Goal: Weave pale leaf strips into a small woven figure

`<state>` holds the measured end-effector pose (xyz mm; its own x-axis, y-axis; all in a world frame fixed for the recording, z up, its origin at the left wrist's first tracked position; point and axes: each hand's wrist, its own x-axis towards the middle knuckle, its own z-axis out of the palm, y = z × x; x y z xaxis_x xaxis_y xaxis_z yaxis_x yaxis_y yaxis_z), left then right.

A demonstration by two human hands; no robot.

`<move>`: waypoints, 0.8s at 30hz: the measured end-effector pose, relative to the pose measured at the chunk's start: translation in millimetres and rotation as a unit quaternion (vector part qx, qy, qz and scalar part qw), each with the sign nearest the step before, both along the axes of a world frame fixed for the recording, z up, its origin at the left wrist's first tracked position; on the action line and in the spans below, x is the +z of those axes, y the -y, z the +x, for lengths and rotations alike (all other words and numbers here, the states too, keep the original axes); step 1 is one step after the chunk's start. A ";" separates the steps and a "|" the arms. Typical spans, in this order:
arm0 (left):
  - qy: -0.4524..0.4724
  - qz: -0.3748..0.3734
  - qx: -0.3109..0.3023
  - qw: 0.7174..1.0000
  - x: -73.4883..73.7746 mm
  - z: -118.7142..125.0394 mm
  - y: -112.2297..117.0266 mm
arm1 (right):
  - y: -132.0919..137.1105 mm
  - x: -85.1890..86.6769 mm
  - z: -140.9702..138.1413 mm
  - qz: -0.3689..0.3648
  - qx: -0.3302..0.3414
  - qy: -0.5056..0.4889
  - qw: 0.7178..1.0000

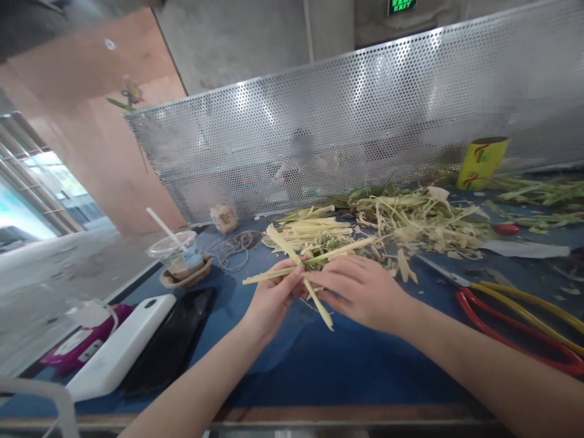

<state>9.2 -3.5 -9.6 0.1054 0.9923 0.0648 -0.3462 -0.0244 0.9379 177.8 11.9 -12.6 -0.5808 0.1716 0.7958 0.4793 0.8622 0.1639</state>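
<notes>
Left hand (274, 298) pinching, thumb against fingers, at the meeting point of some crossed strips (292, 252); right hand (365, 292) just beside it, fingers bent over the right-going arm of the cross, its thumb mostly hidden, so cannot tell how firmly it grips. Strips pale yellow-green, leaf- or stalk-like, held up over the near part of the blue table (356, 371), in front of a bundle of similar strips (314, 230). One arm slants to upper left, one to lower right, one pokes out left past the left hand, one runs right above the right hand's knuckles. Handling, by judgement: very light, next to no weight; fairly stiff along the length, since the free ends stand out straight without drooping; probably foldable across, but liable to split or crease along the grain if bent sharply. Surface looks dry rather than slick, so a modest pinch should serve. Best hold: the crossing itself, where the layers overlap and could slide apart if let go; free arms best taken near that centre, not by the tips, the lower one looking ragged. Scissors (468, 285) lie well apart, to the right.
</notes>
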 end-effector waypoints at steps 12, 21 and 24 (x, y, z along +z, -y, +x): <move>-0.137 0.085 0.092 0.983 -1.9 1.5 0.6 | 4.2 -0.9 -4.0 -0.102 -0.007 -0.110 0.989; -0.167 0.102 0.129 0.972 4.5 6.5 5.7 | -0.6 -1.5 -5.6 -0.507 0.083 -0.271 0.814; -0.165 0.109 0.122 0.973 4.0 6.8 4.5 | -7.1 -4.5 -5.8 -0.591 0.111 -0.297 0.742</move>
<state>16.0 -8.0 -5.6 -0.0814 0.9569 0.2788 0.0142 -0.2786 0.9603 172.1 19.1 -17.1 -0.3060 0.9061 0.2921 -0.0105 0.3036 -0.9527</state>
